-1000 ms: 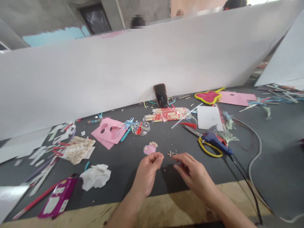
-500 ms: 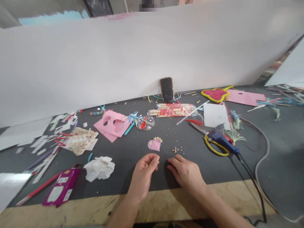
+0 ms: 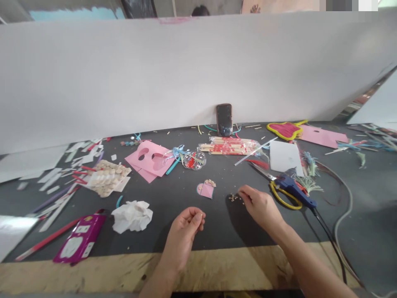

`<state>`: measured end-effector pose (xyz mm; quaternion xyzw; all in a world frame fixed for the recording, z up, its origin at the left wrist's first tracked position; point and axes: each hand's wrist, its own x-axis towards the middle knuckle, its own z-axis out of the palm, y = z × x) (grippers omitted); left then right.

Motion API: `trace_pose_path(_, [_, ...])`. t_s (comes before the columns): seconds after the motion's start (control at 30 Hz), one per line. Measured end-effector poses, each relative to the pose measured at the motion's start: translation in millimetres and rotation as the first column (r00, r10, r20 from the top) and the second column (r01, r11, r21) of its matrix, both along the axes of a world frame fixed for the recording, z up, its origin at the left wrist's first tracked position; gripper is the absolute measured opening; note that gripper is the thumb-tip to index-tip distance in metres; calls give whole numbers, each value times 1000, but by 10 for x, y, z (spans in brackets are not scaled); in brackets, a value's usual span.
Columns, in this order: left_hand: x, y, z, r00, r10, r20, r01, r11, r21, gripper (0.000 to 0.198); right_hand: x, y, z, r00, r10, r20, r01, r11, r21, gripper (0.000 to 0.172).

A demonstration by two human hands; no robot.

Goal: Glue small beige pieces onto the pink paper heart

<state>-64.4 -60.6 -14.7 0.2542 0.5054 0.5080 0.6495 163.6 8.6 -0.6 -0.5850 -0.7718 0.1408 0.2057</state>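
My left hand (image 3: 187, 231) is closed in a pinch over the near part of the table, with a tiny pale speck at its fingertips too small to name. My right hand (image 3: 262, 207) has its thumb and fingertips pressed together at the right side of a small pile of pale beads (image 3: 233, 198); whatever is between them is hidden. Between and beyond my hands lies a small pink heart-shaped piece (image 3: 206, 190) with a blue edge. Some pale beads (image 3: 210, 182) sit along its top right edge.
A glue gun (image 3: 294, 188) and yellow-handled scissors (image 3: 288, 198) lie right, with cords trailing. Further back are wrapped sticks (image 3: 232, 145) and a phone (image 3: 224, 120) leaning on the white panel. Crumpled tissue (image 3: 132, 216), a purple packet (image 3: 80, 239) and pink card (image 3: 149, 157) are left.
My right hand has moved right and forward to the bead pile, its fingertips coming together there. The left hand stays pinched in nearly the same place. The camera view has shifted slightly.
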Motion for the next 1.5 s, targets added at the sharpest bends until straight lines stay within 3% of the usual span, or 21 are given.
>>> trace_pose_path(0.33, [-60,35,4,997,79,4,-79,997,7,27,20,124,-40,983,-113,-147,106,993,-54,15])
trace_pose_path(0.5, [-134,109,55,986,167,26,-168,985,33,27,1,146,44,953,-180,-242,155,981,-120,25])
trace_pose_path(0.67, [-39,210,188,995,33,-92,-24,995,96,27,-52,135,127,899,-186,-396,71,955,-287,37])
trace_pose_path(0.87, [332,427,261,923,-110,-370,202,955,219,20,-128,72,155,745,-237,-624,-98,886,-453,29])
trace_pose_path(1.03, [621,601,246,896,-33,-443,218,901,374,16,-203,6,98,573,-314,-757,-185,850,-493,35])
trace_pose_path(1.23, [735,642,163,882,14,-471,200,893,402,14,-256,-38,-14,398,-379,-836,-271,822,-501,42])
trace_pose_path(1.33, [725,649,124,835,44,-548,235,873,428,13,-258,-41,-54,368,-390,-844,-271,823,-499,40])
trace_pose_path(1.5, [702,638,73,681,141,-718,354,796,492,16,-232,-60,-95,388,-384,-838,-226,842,-491,40])
